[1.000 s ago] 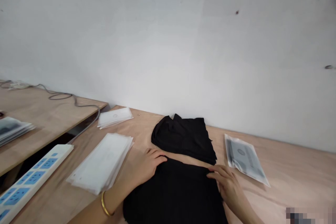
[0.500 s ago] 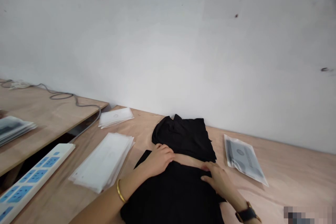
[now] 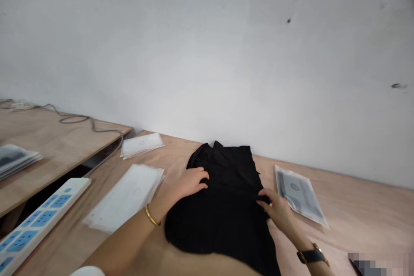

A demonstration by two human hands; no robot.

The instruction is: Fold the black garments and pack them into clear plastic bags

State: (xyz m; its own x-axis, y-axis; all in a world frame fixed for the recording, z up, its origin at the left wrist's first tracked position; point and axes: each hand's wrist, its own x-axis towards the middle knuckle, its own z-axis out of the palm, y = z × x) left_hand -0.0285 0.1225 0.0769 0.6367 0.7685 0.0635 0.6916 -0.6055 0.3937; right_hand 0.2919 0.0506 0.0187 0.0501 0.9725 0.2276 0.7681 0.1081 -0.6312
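Observation:
Soft black cloth (image 3: 223,220) lies on the wooden table in front of me, its near piece reaching up over the far black piece (image 3: 229,166) so that no table shows between them. My left hand (image 3: 192,181) is at its left side, thumb and fingers closed on the fabric. At the right edge, my right hand (image 3: 276,207) pinches the cloth between thumb and fingers. Whether the two pieces are one garment I cannot tell.
Left of the cloth lie a stack of frosted plastic bags (image 3: 129,196) and a smaller stack (image 3: 142,143) behind it. A filled bag (image 3: 300,194) lies to the right. A power strip (image 3: 42,224), a grey cable (image 3: 106,130) and packed bags (image 3: 16,159) are farther left.
Both hands have drawn the near black cloth away from me onto the far piece, closing the gap between them. Its near edge has moved up, baring table below.

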